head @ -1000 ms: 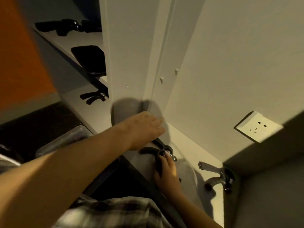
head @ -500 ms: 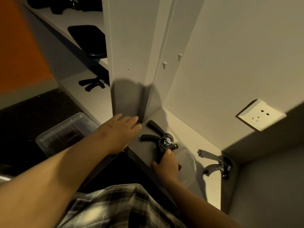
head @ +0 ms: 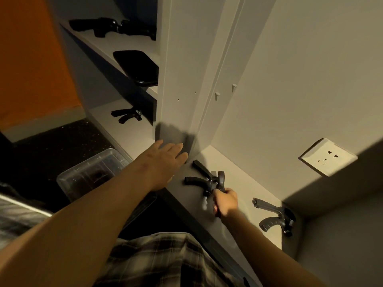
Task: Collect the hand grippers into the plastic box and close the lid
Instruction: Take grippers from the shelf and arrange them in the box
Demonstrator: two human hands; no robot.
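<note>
While right hand (head: 225,200) grips a hand gripper (head: 220,180), left hand (head: 165,164) spreads flat; grey gripper (head: 276,214) nearby.

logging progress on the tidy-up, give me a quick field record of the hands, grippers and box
left hand: open, fingers straight, at the left end of the shelf
right hand: grips a grey hand gripper on the shelf
black hand gripper: lies right beside the held one
corner gripper: right end of the shelf, untouched
lower-shelf gripper: untouched
plastic box: below and left of the shelf, dark contents
</note>
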